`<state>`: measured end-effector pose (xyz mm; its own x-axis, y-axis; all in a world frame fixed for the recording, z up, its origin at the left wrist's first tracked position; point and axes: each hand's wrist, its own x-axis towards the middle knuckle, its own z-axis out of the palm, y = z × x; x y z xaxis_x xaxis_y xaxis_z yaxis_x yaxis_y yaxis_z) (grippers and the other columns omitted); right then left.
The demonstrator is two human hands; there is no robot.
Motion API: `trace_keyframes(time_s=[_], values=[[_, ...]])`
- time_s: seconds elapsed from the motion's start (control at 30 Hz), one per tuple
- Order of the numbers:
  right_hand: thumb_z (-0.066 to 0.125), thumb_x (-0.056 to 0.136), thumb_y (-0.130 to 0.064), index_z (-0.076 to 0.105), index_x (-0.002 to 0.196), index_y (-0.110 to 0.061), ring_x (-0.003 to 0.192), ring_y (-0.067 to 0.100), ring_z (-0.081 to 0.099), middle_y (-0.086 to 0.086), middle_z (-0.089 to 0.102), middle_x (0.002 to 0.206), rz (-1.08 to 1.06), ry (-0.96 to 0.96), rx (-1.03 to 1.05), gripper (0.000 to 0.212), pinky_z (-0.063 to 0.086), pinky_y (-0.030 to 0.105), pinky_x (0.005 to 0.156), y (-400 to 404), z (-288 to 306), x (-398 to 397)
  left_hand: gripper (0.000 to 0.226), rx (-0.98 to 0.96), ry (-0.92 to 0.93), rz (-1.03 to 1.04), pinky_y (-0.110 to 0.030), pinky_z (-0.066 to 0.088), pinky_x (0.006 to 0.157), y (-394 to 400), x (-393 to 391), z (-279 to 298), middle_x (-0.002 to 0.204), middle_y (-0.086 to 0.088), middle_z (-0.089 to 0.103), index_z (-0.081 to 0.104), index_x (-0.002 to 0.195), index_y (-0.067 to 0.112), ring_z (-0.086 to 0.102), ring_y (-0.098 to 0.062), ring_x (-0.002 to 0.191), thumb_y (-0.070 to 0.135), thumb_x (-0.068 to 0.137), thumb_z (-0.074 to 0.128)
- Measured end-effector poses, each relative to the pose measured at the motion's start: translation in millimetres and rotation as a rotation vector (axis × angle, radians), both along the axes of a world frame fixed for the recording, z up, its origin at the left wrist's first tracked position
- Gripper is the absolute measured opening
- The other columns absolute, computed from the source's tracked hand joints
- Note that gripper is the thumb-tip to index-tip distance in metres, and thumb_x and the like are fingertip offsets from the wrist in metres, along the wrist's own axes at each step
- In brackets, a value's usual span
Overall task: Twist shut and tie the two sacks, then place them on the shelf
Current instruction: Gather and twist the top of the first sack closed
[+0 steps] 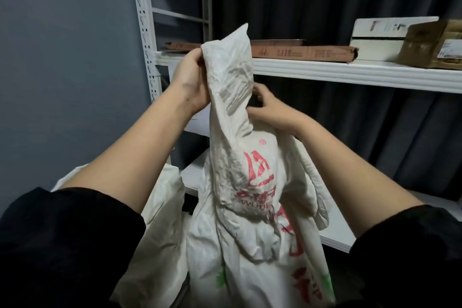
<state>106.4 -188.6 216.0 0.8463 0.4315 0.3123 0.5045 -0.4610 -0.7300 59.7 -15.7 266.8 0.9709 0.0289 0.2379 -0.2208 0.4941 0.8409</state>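
We stand before a white metal shelf unit against dark curtains. A white woven sack with red print stands upright in front of us, hiding part of the lower shelf; a second white sack slumps just left of it. Our left hand grips the sack's raised neck near its top. Our right hand pinches the neck lower down, fingers curled into the cloth. Flat cardboard boxes lie on the upper shelf.

Sack before shelf; boxes on shelf.
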Motion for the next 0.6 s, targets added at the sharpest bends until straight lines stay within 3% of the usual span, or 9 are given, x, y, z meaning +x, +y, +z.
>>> trace_keyframes(time_s=[0.13,0.2,0.27,0.37,0.4,0.43,0.5,0.53,0.6], values=[[0.061,0.089,-0.016,0.062,0.119,-0.013,0.114,0.014,0.06,0.001,0.065,0.121,0.175,0.176,0.016,0.03,0.047,0.032,0.101,0,-15,-4,0.04,-0.025,-0.008,-0.044,-0.029,0.056,0.066,8,-7,-11,0.072,-0.008,0.068,0.068,0.067,0.008,0.066,-0.022,0.069,0.022,0.093,0.041],[0.061,0.088,-0.014,0.063,0.115,-0.008,0.106,0.014,0.065,0.003,0.069,0.115,0.225,0.254,0.049,0.028,0.049,0.032,0.098,2,-22,-5,0.04,-0.032,0.006,-0.024,-0.022,0.051,0.06,15,-8,-18,0.062,-0.004,0.06,0.06,0.057,0.011,0.061,-0.019,0.063,0.02,0.091,0.04],[0.059,0.088,-0.01,0.058,0.118,-0.003,0.1,0.01,0.065,0.003,0.068,0.111,0.267,0.32,0.043,0.03,0.051,0.025,0.09,6,-25,-8,0.029,0.014,0.021,0.009,-0.023,0.046,0.064,18,-7,-25,0.067,-0.004,0.052,0.051,0.06,0.014,0.054,-0.022,0.074,0.023,0.086,0.044],[0.058,0.088,-0.009,0.059,0.102,-0.006,0.081,0.012,0.061,0.007,0.064,0.093,0.148,0.191,0.071,0.015,0.05,0.027,0.074,16,-28,-7,0.052,0.044,-0.058,0.037,-0.019,0.041,0.052,12,-19,-28,0.05,0.002,0.051,0.048,0.048,0.016,0.052,-0.013,0.05,0.032,0.095,0.035],[0.058,0.088,-0.009,0.056,0.091,-0.01,0.07,0.013,0.055,0.007,0.058,0.081,0.036,0.122,0.15,0.004,0.046,0.029,0.064,18,-26,-4,0.055,0.085,-0.106,0.034,-0.022,0.049,0.061,12,-19,-32,0.062,0.0,0.063,0.061,0.062,0.013,0.061,-0.012,0.059,0.043,0.097,0.031],[0.056,0.088,-0.01,0.05,0.082,-0.014,0.062,0.011,0.048,0.004,0.051,0.072,-0.094,0.051,0.24,0.009,0.04,0.028,0.057,18,-23,-1,0.058,0.15,-0.144,0.042,-0.031,0.052,0.083,11,-18,-37,0.091,-0.003,0.072,0.067,0.094,0.012,0.068,-0.016,0.087,0.055,0.093,0.029],[0.054,0.087,-0.015,0.042,0.074,-0.021,0.061,0.009,0.044,-0.004,0.048,0.068,-0.302,-0.085,0.362,0.018,0.037,0.027,0.058,13,-15,6,0.08,0.331,-0.107,0.044,-0.047,0.024,0.115,14,-16,-51,0.145,0.0,0.046,0.032,0.145,0.023,0.045,-0.022,0.133,0.068,0.079,0.035],[0.055,0.086,-0.019,0.042,0.073,-0.022,0.065,0.01,0.046,-0.006,0.05,0.069,-0.364,-0.132,0.388,0.018,0.037,0.029,0.062,10,-11,10,0.089,0.452,-0.069,0.053,-0.047,0.016,0.117,15,-16,-60,0.154,0.003,0.032,0.016,0.15,0.029,0.035,-0.021,0.139,0.067,0.074,0.044],[0.055,0.086,-0.023,0.046,0.074,-0.019,0.073,0.012,0.051,-0.005,0.056,0.073,-0.382,-0.158,0.387,0.016,0.04,0.029,0.065,7,-2,12,0.103,0.692,-0.034,0.076,-0.038,0.021,0.115,10,-13,-78,0.158,-0.001,0.019,0.0,0.151,0.029,0.029,-0.02,0.142,0.048,0.076,0.067]])
